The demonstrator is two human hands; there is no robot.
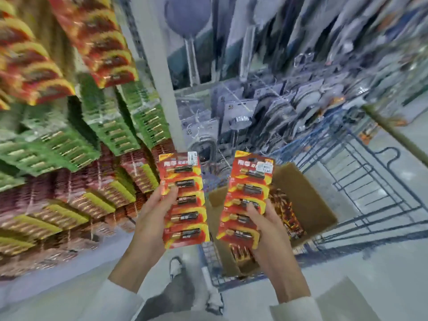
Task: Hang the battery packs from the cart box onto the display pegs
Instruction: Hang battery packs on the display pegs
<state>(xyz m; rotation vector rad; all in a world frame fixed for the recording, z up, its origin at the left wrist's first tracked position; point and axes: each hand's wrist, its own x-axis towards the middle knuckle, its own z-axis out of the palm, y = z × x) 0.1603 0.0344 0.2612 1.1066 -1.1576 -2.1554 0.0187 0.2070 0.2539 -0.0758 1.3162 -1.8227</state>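
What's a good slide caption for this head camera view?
Left hand grips one red battery strip, right hand another, beside the open cardboard box.

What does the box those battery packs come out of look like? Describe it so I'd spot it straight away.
Look right of the hanging display to the blue wire cart. Inside it, just behind the right hand, sits an open cardboard box. It is the only plain brown thing there, with loose red and yellow battery packs lying in it.
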